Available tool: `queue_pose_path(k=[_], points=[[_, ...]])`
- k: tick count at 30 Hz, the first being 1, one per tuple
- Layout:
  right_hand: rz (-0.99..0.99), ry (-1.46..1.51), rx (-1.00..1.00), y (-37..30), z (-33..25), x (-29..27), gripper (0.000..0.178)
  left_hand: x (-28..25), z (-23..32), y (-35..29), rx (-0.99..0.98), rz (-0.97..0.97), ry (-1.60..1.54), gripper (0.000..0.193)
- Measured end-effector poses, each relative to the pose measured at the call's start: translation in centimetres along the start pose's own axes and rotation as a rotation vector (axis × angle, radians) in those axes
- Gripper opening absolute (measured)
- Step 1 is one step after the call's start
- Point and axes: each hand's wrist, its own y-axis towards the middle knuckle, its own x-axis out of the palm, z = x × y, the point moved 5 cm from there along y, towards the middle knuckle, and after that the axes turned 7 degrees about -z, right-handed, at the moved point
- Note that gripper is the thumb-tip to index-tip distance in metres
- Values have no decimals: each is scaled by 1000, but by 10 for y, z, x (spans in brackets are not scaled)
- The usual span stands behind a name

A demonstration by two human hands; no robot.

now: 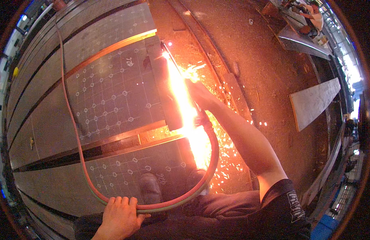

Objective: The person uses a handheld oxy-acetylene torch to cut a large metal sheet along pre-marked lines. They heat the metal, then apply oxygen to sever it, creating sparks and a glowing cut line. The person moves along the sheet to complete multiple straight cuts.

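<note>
My left hand is wrapped round a red and green twin hose near the bottom of the view. From there the hose curves up to the right, to the rear of a cutting torch. My right hand is closed on the torch, its fingers partly lost in glare. A blinding white-orange streak with flying sparks runs along the right edge of a dark steel plate. Chalk lines and small circles mark that plate. A second chalk-marked plate lies nearer me, with a boot on it.
Glowing gaps separate the plates. To the right, the brown dirty floor carries long metal strips. A grey trapezoidal plate lies farther right. Another person is at the far upper right. The hose trails across the plates on the left.
</note>
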Motion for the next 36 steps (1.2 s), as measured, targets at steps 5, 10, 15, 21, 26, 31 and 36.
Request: queue_pose_path(k=[5, 10, 15, 21, 26, 31, 36], points=[[-25, 446, 372, -5, -24, 15, 69, 8, -5, -4, -45, 8, 6, 49], [87, -46, -364, 26, 58, 23, 20, 2, -2, 0, -23, 16, -4, 51], [57, 209, -499, 33, 65, 34, 13, 5, -4, 0, -35, 7, -9, 52], [-30, 450, 234, -2, -17, 15, 41, 6, -5, -3, -51, -13, -20, 52], [-51, 425, 200, -6, -2, 11, 57, 4, -2, -2, -37, -37, -14, 51], [3, 517, 334, -4, -6, 17, 57, 4, -3, -2, -35, -45, 12, 50], [-18, 565, 390, -4, -12, 16, 57, 6, -4, -4, -50, -39, 14, 50]])
